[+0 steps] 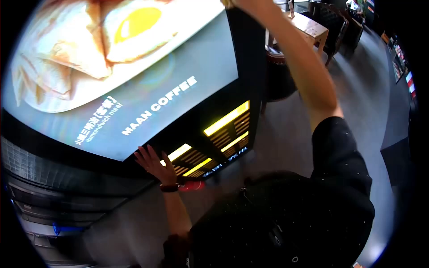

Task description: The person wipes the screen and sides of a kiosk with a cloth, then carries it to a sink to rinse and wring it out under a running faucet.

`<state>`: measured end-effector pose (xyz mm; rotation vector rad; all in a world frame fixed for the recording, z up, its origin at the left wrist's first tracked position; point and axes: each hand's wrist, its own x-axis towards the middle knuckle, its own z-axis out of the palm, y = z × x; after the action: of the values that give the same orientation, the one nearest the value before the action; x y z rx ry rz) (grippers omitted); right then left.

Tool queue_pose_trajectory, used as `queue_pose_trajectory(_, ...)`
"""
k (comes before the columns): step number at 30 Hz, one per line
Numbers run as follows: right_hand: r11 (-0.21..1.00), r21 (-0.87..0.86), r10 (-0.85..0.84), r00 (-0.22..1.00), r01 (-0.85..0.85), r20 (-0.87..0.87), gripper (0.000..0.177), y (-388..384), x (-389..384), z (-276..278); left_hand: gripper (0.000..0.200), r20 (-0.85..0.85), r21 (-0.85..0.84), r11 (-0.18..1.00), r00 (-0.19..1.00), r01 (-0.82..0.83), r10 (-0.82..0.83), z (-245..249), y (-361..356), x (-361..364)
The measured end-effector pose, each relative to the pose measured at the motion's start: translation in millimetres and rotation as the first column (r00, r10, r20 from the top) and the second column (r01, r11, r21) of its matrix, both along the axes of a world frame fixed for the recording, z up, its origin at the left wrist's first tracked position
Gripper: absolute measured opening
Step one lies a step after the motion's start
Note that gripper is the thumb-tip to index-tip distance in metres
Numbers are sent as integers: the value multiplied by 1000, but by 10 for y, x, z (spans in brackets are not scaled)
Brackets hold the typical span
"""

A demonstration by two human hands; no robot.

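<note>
A large lit sign point(178, 67) stands tilted across the view, with a picture of a ham sandwich and a fried egg and the words MAAN COFFEE. My left hand point(155, 166) lies open at its lower dark frame, fingers spread, with a dark band at the wrist. My right arm stretches up to the sign's far upper corner. There my right hand point(243, 3) is cut off by the top of the view, and its fingers are mostly hidden. Below the picture, a black menu panel point(214, 145) carries bright yellow bars and rows of small lettering.
A wooden table point(308, 26) and dark leather chairs point(333, 27) stand at the upper right. Another dark seat point(279, 76) is just beyond the sign's right side. Grey floor point(286, 134) runs behind my arm. Dark shelving or steps line the lower left.
</note>
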<state>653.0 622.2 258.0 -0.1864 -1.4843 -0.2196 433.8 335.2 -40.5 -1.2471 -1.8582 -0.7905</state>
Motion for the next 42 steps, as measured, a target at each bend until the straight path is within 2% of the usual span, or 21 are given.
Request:
queue_pose_trajectory(1,978,-170,118,993,-120,-22,51,-119,20,-239,52,1,7,1000,1000,-3,3,-10,13,4)
queue_pose_trajectory(2,994,-60,-91,996,91,1,50,-90,60,-501,51,5,4,1000,1000,-8,8,12,22,35)
queue_pose_trajectory(3,912,147,-389,921,384,7,47,-47,77,-789,51,9,12,1000,1000,-9,8,-3,35,35)
queue_pose_trajectory(4,959,-105,-264,964,262,-9,58,155,8,-1290,52,6,2,1000,1000,-26,26,-1,50,45)
queue_pose_trajectory(9,865,-438,-231,969,246,88,67,-126,-17,-2776,52,0,18,997,998,-69,69,-61,123,58)
queue_pose_trajectory(11,831,-522,-190,980,195,63,67,-162,19,-3169,53,6,26,997,997,-78,78,-64,147,61)
queue_pose_trajectory(13,834,-551,-120,986,39,-112,67,-157,27,-3406,52,-2,28,998,998,-61,61,-65,160,71)
queue_pose_trajectory(15,809,-588,-141,975,12,-173,56,-99,31,-3720,52,-5,34,998,999,-53,53,-69,160,73)
queue_pose_trajectory(17,601,-790,-118,963,-124,-241,56,-75,-59,-4245,52,-24,25,998,998,-51,52,-58,161,88)
queue_pose_trajectory(20,326,-745,-111,758,-583,-642,56,-99,-87,-4474,52,28,34,998,998,-48,47,-37,180,144)
queue_pose_trajectory(21,372,-786,-220,776,-493,-591,56,-91,-92,-4555,52,34,23,999,998,-48,47,-33,173,150)
queue_pose_trajectory(24,324,-799,-273,758,-508,-592,53,89,-106,-5390,52,78,4,999,996,-54,53,-15,137,168)
queue_pose_trajectory(25,264,-851,-390,756,-454,-525,55,86,-115,-5419,52,69,2,999,997,-36,35,-8,128,156)
queue_pose_trajectory(28,140,-696,-421,594,-704,-685,62,-41,-139,-5192,51,74,-34,999,997,-22,25,10,83,133)
queue_pose_trajectory(29,208,-669,-445,540,-713,-714,64,68,-223,-5442,51,85,-35,999,996,-29,32,3,79,121)
queue_pose_trajectory(31,145,-736,-523,580,-662,-625,68,40,-296,-5387,52,139,-34,999,990,-9,13,20,63,146)
queue_pose_trajectory(32,89,-576,-539,447,-813,-714,71,-211,-349,-4841,52,132,-56,998,991,-3,10,35,36,142)
queue_pose_trajectory(34,14,-449,-513,379,-893,-770,64,-468,-481,-4427,54,105,-47,996,992,81,-76,81,0,127)
queue_pose_trajectory(36,-24,-404,-543,351,-914,-763,38,-694,-636,-4174,53,114,-88,989,987,121,-111,134,-79,122)
queue_pose_trajectory(39,-90,-304,-396,314,-948,-863,24,-854,-812,-4376,51,128,-121,977,979,177,-162,171,-217,34)
queue_pose_trajectory(42,-168,-369,-276,403,-914,-873,34,-1100,-1040,-4414,50,143,-110,969,969,220,-203,163,-343,-95)
